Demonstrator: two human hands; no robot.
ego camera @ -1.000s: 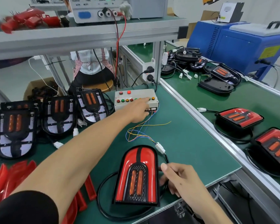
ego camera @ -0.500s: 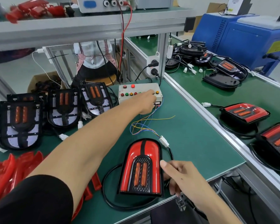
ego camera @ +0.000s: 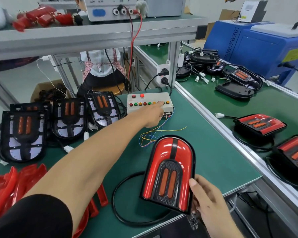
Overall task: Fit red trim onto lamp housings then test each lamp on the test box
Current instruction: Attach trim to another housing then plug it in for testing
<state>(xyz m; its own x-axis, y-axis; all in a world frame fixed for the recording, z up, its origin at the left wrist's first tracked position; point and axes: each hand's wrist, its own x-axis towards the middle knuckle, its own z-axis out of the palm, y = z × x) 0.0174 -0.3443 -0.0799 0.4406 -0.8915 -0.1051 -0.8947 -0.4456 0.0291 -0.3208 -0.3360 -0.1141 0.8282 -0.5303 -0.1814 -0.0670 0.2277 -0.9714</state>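
— Where's the left hand (ego camera: 153, 117)?
— Arm stretched out to the test box (ego camera: 149, 102), one fingertip on its button row, other fingers curled under.
— And the right hand (ego camera: 207, 200)?
— Nearer than the box, gripping the lamp's (ego camera: 169, 172) right edge, tilting it up

The lamp (ego camera: 169, 174), a black arched housing with glossy red trim around two orange bars, is tilted up off the table in front of the test box (ego camera: 149, 102), a pale box with a row of coloured buttons, loose thin wires between them.
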